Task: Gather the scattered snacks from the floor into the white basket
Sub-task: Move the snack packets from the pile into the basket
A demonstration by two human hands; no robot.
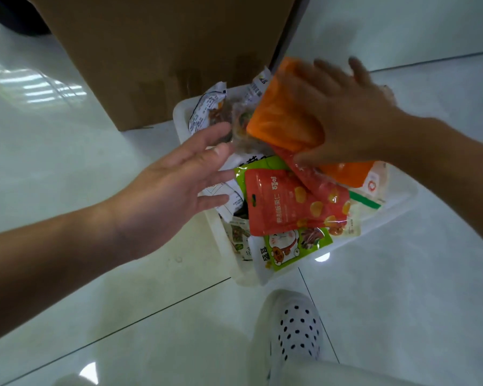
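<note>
The white basket point(399, 201) sat on the tiled floor point(67, 162) in front of a cardboard box point(151, 51), heaped with snack packets. The right hand point(352, 115) lay across an orange packet point(279, 118) above the far end of the heap, its grip pinching the pack between the thumb below and spread fingers on top, likely to lay it flat on the pile. The left hand point(168, 185) was at the basket's near-left rim, its grip released and fingers straight, probably to keep loose packs from sliding out. A red packet point(287, 201) on top bore Chinese characters that looked like 百草味. A green packet point(290, 246) below it showed a cartoon bear. The fine print on the white wrappers was unreadable.
</note>
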